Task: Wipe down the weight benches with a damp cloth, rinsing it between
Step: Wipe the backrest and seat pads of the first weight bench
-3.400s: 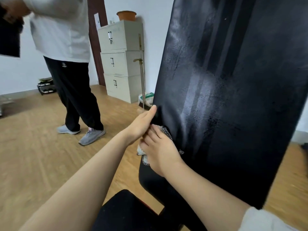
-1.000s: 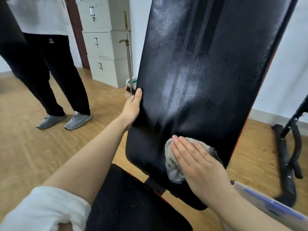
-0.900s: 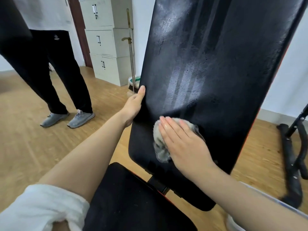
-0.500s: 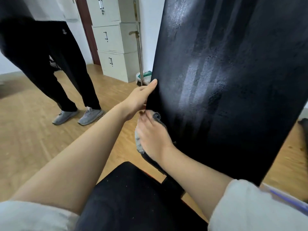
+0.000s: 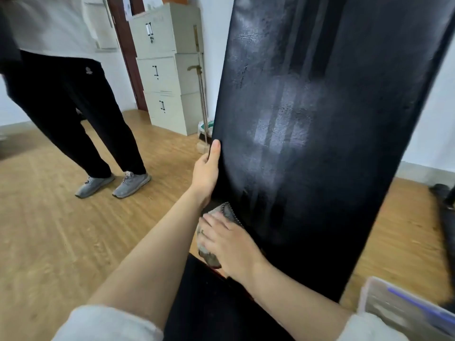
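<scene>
your left hand holds the left edge of the upright back pad. the thumb lies straight along the front face and the other fingers go round behind the edge, out of sight. your right hand lies flat on the grey cloth, fingers stretched and a little spread. it presses the cloth against the pad's lower left corner, just below your left wrist. a scalloped corner of the cloth pokes up past your fingertips, and a bunched part shows under your hand on the left.

the pad's surface is black and grainy, with vertical stripes down its middle. a pale sheen sits halfway up, and there are fine scuffs near the upper left. the black seat pad lies between your forearms, right under the back pad's lower end.

the room has a pale wood-plank floor and white walls. a dark brown door frame stands at the back, with a stack of beige metal cabinets just beside it. a long-handled tool stands between the cabinets and the pad.

another person stands to your left in black trousers and grey trainers, well apart from the bench. dark equipment lies blurred on the floor at the right. a clear plastic thing with a blue stripe shows at the lower right, too blurred to name.
</scene>
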